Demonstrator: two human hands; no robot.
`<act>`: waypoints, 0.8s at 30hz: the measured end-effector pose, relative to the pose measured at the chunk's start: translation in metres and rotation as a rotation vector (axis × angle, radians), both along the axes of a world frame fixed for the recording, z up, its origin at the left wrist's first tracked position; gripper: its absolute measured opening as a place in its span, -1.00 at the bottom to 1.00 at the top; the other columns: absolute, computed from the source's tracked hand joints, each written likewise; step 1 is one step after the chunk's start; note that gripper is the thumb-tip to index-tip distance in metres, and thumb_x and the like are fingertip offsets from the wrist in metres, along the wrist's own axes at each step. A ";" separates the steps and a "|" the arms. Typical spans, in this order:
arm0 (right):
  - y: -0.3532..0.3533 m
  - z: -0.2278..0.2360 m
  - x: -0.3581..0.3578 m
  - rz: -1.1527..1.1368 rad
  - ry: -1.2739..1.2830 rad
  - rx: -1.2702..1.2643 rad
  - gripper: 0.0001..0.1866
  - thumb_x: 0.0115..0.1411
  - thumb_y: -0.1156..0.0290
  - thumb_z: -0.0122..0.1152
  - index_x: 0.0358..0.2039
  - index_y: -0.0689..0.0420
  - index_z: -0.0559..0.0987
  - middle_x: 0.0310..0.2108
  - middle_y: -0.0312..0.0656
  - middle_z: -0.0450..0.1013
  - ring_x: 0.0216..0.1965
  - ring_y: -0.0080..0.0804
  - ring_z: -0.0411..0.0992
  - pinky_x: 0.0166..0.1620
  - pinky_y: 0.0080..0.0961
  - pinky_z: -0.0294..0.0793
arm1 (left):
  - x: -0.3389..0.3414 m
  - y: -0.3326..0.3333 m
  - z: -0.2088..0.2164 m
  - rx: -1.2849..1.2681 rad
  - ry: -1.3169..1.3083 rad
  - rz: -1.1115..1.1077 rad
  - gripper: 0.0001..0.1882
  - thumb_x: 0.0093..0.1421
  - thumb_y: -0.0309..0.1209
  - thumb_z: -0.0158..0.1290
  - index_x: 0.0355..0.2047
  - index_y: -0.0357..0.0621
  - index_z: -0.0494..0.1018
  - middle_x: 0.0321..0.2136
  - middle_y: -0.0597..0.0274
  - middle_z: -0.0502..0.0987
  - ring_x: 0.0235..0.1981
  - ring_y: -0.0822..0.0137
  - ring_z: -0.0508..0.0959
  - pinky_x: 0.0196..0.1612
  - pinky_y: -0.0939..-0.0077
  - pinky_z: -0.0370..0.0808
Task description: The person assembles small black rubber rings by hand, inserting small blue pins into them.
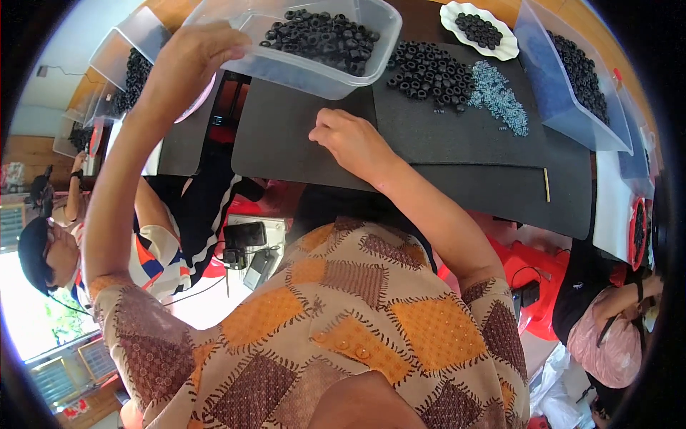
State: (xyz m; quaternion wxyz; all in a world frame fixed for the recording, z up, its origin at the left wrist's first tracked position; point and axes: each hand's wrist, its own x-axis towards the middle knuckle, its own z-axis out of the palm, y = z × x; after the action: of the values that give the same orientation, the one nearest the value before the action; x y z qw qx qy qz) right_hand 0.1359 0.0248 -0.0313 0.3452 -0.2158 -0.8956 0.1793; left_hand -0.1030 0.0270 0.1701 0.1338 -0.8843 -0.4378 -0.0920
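Observation:
My left hand is at the left end of a clear plastic box, its fingers pressed together and overlapping the box's rim. Whether they grip the rim or a small part is hidden. Inside the box lie many small black ring-shaped parts. Lower down, my right hand hovers over or rests on a black mat, its fingers curled closed; anything within them cannot be made out. To its upper right, loose black rings are heaped beside small translucent blue pieces.
A white scalloped plate holds more black parts at the far right. Beyond it stands a bluish bin of black parts. A short yellowish strip lies near the mat's right edge. Other people sit left and right.

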 end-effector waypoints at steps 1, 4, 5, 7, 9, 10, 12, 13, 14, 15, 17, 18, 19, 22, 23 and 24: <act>0.000 0.000 0.000 -0.005 0.004 0.000 -0.91 0.10 0.56 0.20 -0.35 0.19 0.61 -0.33 -0.18 0.41 -0.23 -0.19 0.48 -0.18 -0.29 0.54 | -0.005 0.001 -0.006 -0.021 -0.029 0.028 -0.88 0.23 -0.48 0.07 -0.26 -0.21 0.55 -0.34 0.09 0.57 -0.28 0.03 0.56 -0.14 0.27 0.46; -0.001 0.000 0.001 -0.006 -0.013 -0.008 -0.90 0.09 0.57 0.20 -0.35 0.20 0.61 -0.33 -0.19 0.41 -0.25 -0.20 0.47 -0.19 -0.29 0.53 | -0.020 0.000 -0.014 -0.008 -0.019 0.097 -0.85 0.22 -0.45 0.09 -0.23 -0.21 0.56 -0.35 0.10 0.57 -0.28 0.02 0.58 -0.16 0.26 0.49; -0.001 0.002 0.001 -0.011 -0.022 -0.010 -0.91 0.09 0.57 0.20 -0.35 0.20 0.61 -0.33 -0.19 0.41 -0.25 -0.20 0.47 -0.20 -0.28 0.53 | -0.025 -0.001 -0.015 -0.007 -0.037 0.156 -0.85 0.22 -0.43 0.10 -0.23 -0.21 0.56 -0.35 0.10 0.58 -0.28 0.02 0.58 -0.17 0.26 0.50; -0.001 0.003 0.002 -0.010 -0.028 -0.012 -0.91 0.09 0.57 0.20 -0.36 0.20 0.61 -0.33 -0.19 0.40 -0.26 -0.20 0.47 -0.21 -0.28 0.53 | -0.037 0.006 -0.017 0.015 -0.028 0.169 -0.84 0.22 -0.41 0.10 -0.23 -0.17 0.57 -0.32 0.13 0.59 -0.28 0.02 0.58 -0.19 0.26 0.50; 0.000 0.002 0.001 -0.010 -0.006 -0.016 -0.91 0.10 0.57 0.20 -0.36 0.20 0.60 -0.34 -0.19 0.40 -0.25 -0.19 0.47 -0.21 -0.27 0.52 | -0.047 0.010 -0.017 0.035 -0.020 0.182 -0.83 0.21 -0.38 0.10 -0.23 -0.14 0.59 -0.30 0.16 0.60 -0.29 0.01 0.57 -0.21 0.26 0.51; 0.000 0.002 0.001 -0.011 -0.006 -0.020 -0.91 0.10 0.57 0.20 -0.36 0.20 0.60 -0.34 -0.19 0.40 -0.25 -0.19 0.47 -0.21 -0.27 0.52 | -0.050 0.012 -0.018 0.034 -0.029 0.219 -0.82 0.23 -0.37 0.09 -0.22 -0.13 0.59 -0.29 0.17 0.61 -0.28 0.02 0.58 -0.21 0.27 0.51; 0.000 0.004 0.001 -0.010 -0.013 -0.021 -0.91 0.10 0.56 0.20 -0.35 0.19 0.60 -0.34 -0.19 0.40 -0.25 -0.19 0.47 -0.22 -0.27 0.52 | -0.055 0.018 -0.023 0.028 -0.038 0.254 -0.82 0.24 -0.36 0.08 -0.22 -0.12 0.60 -0.27 0.18 0.61 -0.27 0.03 0.58 -0.21 0.27 0.51; 0.001 0.004 0.001 -0.008 -0.015 -0.022 -0.91 0.10 0.56 0.20 -0.35 0.19 0.60 -0.34 -0.19 0.40 -0.25 -0.19 0.47 -0.22 -0.27 0.52 | -0.057 0.023 -0.025 0.051 -0.074 0.259 -0.81 0.25 -0.35 0.08 -0.21 -0.14 0.60 -0.29 0.15 0.60 -0.27 0.03 0.59 -0.20 0.27 0.51; 0.001 0.004 0.001 -0.011 -0.014 -0.024 -0.91 0.10 0.57 0.20 -0.35 0.19 0.60 -0.33 -0.18 0.40 -0.24 -0.19 0.47 -0.22 -0.27 0.52 | -0.058 0.028 -0.027 0.074 -0.110 0.265 -0.81 0.27 -0.35 0.08 -0.21 -0.15 0.59 -0.32 0.11 0.60 -0.28 0.03 0.60 -0.18 0.28 0.51; 0.002 0.004 0.002 -0.014 -0.014 -0.026 -0.91 0.09 0.57 0.21 -0.35 0.19 0.60 -0.33 -0.18 0.41 -0.24 -0.18 0.47 -0.22 -0.27 0.52 | -0.060 0.034 -0.029 0.074 -0.112 0.266 -0.81 0.27 -0.35 0.08 -0.21 -0.15 0.59 -0.32 0.11 0.60 -0.28 0.03 0.60 -0.18 0.28 0.51; 0.002 0.003 0.001 -0.011 -0.012 -0.026 -0.92 0.09 0.58 0.21 -0.36 0.19 0.60 -0.33 -0.19 0.41 -0.24 -0.19 0.47 -0.21 -0.28 0.52 | -0.065 0.046 -0.037 0.107 -0.125 0.269 -0.79 0.27 -0.32 0.08 -0.19 -0.14 0.59 -0.26 0.12 0.61 -0.24 0.03 0.60 -0.15 0.29 0.52; 0.002 0.002 0.000 -0.012 -0.008 -0.029 -0.92 0.09 0.58 0.21 -0.36 0.19 0.60 -0.33 -0.19 0.41 -0.24 -0.19 0.47 -0.21 -0.29 0.52 | -0.068 0.052 -0.043 0.109 -0.126 0.272 -0.79 0.27 -0.32 0.08 -0.19 -0.14 0.59 -0.26 0.12 0.61 -0.24 0.03 0.60 -0.15 0.29 0.52; 0.001 0.004 0.000 -0.010 -0.008 -0.025 -0.92 0.09 0.58 0.21 -0.36 0.19 0.60 -0.33 -0.19 0.41 -0.24 -0.19 0.47 -0.21 -0.29 0.52 | -0.071 0.060 -0.050 0.128 -0.159 0.237 -0.78 0.25 -0.29 0.10 -0.19 -0.09 0.61 -0.24 0.18 0.62 -0.24 0.05 0.60 -0.15 0.30 0.52; 0.000 0.007 -0.002 -0.014 -0.022 -0.034 -0.92 0.09 0.58 0.21 -0.36 0.20 0.60 -0.34 -0.19 0.40 -0.25 -0.20 0.48 -0.21 -0.29 0.52 | -0.084 0.080 -0.066 0.146 -0.211 0.211 -0.77 0.21 -0.24 0.13 -0.20 -0.03 0.63 -0.19 0.24 0.63 -0.23 0.08 0.61 -0.16 0.30 0.53; 0.000 0.006 -0.002 -0.016 -0.009 -0.038 -0.91 0.08 0.58 0.22 -0.36 0.20 0.60 -0.34 -0.19 0.40 -0.26 -0.21 0.48 -0.22 -0.29 0.52 | -0.082 0.087 -0.070 0.136 -0.232 0.205 -0.76 0.20 -0.22 0.14 -0.20 -0.02 0.63 -0.18 0.24 0.63 -0.21 0.09 0.61 -0.15 0.30 0.53; 0.000 0.006 -0.002 -0.017 0.004 -0.042 -0.91 0.08 0.58 0.22 -0.36 0.19 0.60 -0.35 -0.19 0.40 -0.27 -0.21 0.48 -0.22 -0.29 0.52 | -0.080 0.093 -0.075 0.128 -0.265 0.204 -0.77 0.19 -0.22 0.16 -0.22 -0.02 0.64 -0.20 0.22 0.64 -0.22 0.09 0.61 -0.15 0.29 0.53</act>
State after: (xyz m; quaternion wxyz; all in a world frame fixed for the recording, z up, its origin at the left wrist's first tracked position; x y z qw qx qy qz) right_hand 0.1344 0.0251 -0.0257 0.3441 -0.2299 -0.8891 0.1956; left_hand -0.1835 0.1200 0.0946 0.1396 -0.8051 -0.5325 -0.2211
